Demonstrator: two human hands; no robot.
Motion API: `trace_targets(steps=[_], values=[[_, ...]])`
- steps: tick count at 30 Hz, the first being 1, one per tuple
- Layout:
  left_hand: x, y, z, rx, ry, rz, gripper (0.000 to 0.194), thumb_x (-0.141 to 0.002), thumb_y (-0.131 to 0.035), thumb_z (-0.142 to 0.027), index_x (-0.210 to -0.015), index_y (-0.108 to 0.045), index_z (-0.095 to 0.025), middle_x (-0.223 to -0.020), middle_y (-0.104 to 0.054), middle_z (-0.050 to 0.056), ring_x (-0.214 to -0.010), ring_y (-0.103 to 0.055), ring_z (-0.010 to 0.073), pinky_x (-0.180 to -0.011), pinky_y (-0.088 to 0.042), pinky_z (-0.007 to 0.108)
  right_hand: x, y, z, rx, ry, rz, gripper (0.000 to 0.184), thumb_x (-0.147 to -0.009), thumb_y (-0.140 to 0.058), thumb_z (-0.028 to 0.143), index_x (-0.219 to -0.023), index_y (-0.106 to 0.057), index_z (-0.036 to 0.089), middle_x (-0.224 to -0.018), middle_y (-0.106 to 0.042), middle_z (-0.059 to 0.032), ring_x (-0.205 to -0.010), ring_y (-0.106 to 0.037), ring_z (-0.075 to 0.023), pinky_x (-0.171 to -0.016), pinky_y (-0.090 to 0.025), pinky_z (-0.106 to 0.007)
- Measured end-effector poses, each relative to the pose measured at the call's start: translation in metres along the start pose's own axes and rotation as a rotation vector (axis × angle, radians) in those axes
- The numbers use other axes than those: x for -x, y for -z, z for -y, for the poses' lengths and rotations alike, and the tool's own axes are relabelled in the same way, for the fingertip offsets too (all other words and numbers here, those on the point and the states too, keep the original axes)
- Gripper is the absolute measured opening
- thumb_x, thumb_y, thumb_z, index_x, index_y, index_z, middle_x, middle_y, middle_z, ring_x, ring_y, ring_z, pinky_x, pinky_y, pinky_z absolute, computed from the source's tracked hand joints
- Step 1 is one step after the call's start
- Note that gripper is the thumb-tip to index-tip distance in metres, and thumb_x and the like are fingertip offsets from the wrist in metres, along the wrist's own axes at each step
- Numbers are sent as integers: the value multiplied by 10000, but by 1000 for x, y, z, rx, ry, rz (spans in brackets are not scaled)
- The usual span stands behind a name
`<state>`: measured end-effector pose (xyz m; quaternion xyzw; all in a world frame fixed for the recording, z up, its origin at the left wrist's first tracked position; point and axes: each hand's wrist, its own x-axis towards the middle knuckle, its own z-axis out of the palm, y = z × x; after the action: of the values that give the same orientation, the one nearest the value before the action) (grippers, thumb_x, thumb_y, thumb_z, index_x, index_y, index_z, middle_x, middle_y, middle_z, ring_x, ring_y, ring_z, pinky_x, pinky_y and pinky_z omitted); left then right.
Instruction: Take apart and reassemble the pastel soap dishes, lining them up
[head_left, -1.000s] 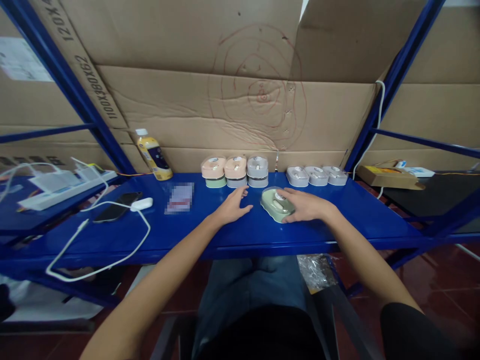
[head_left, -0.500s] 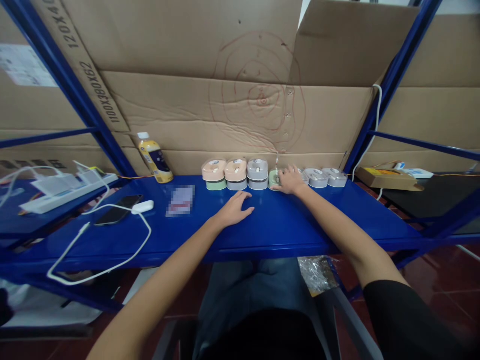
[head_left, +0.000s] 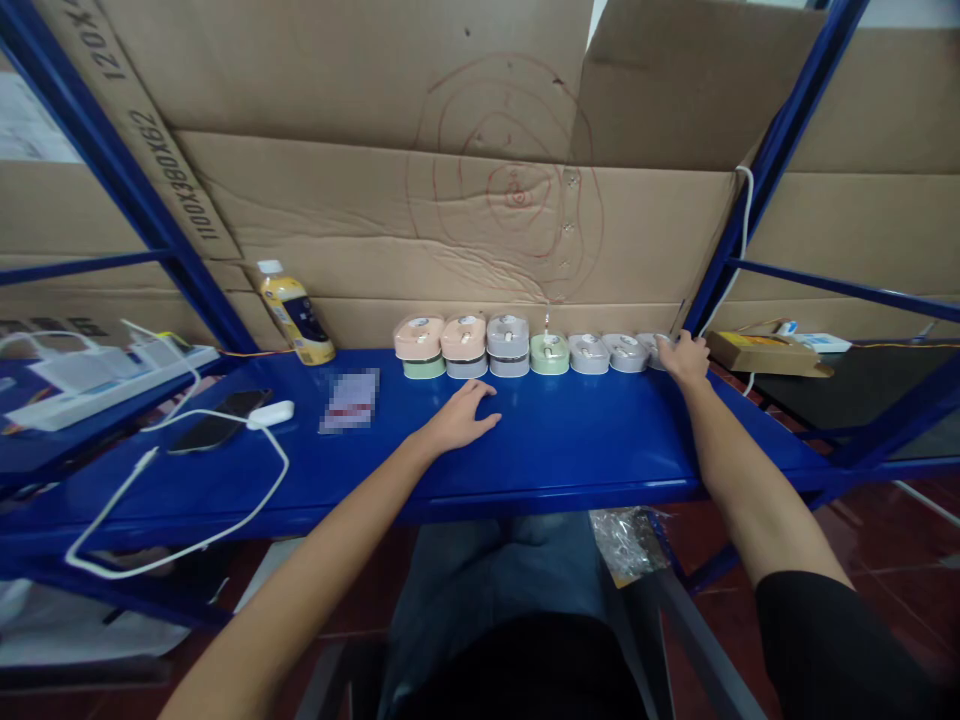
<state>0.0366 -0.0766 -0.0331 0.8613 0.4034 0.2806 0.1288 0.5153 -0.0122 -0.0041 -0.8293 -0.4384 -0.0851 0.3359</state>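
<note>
A row of small rounded cases runs along the back of the blue shelf (head_left: pixel 570 450). On the left are three two-high stacks, two peach-topped (head_left: pixel 418 337) and one grey-topped (head_left: pixel 508 335). A single green case (head_left: pixel 549 353) stands beside them, then white cases (head_left: pixel 588 353) to the right. My right hand (head_left: pixel 684 358) reaches the rightmost white case (head_left: pixel 649 350) at the row's end and touches it, its fingers curled on it. My left hand (head_left: pixel 459 418) lies flat on the shelf in front of the stacks, fingers apart, holding nothing.
A yellow drink bottle (head_left: pixel 294 312) leans at the back left. A black phone (head_left: pixel 214 424), a white charger with a looping cable (head_left: pixel 270 413) and a power strip (head_left: pixel 105 375) lie at the left. A flat brown box (head_left: pixel 765 352) sits on the right-hand shelf. Cardboard lines the back.
My right hand carried the green case from the shelf's middle to the back row, set it beside the grey stack, then moved right to the last white case. The left hand stayed put.
</note>
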Motion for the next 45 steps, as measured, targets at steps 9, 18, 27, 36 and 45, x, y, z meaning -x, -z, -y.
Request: trace_targets(steps=[9, 18, 27, 36, 45], values=[[1, 2, -1, -4, -1, 12, 404, -896, -637, -456, -1210, -629, -203, -1302, -621, 136, -1165, -666, 325, -1082, -528, 540, -11, -14, -25, -57, 27, 136, 770, -830, -777, 498, -1492, -570, 163, -1353, -630, -279, -1246, -636, -384, -995, -494, -460], [-1, 2, -1, -17, 9, 35, 423, -908, -621, -478, -1222, -622, -194, -1325, -604, 146, -1179, -656, 331, -1085, -525, 538, -6, 1, -7, -184, -28, -145, 736, -861, -686, 559, -1453, -596, 130, -1284, -689, -249, -1182, -668, -386, -1028, -521, -493], [-1, 2, -1, -18, 28, 59, 427, -920, -607, -476, -1239, -615, -192, -1360, -579, 149, -1208, -638, 332, -1105, -507, 529, 19, -16, 38, -110, 252, -70, 768, -855, -697, 596, -1482, -567, 171, -1242, -657, -208, -1150, -640, -357, -1027, -486, -462], [-1, 3, -3, 9, 39, 61, 441, -909, -625, -493, -1230, -627, -191, -1346, -575, 144, -1211, -644, 343, -1086, -513, 515, 27, -5, 45, -34, 222, -49, 877, -885, -616, 692, -1534, -470, 122, -1318, -612, -279, -1227, -597, -437, -1026, -458, -559], [-3, -2, 1, 7, 7, 34, 407, -907, -629, -467, -1206, -629, -190, -1310, -583, 135, -1220, -639, 332, -1121, -490, 515, 102, -3, 150, -79, 951, 79, 784, -898, -709, 490, -1547, -454, 132, -1562, -456, -268, -1413, -471, -448, -1152, -406, -605]])
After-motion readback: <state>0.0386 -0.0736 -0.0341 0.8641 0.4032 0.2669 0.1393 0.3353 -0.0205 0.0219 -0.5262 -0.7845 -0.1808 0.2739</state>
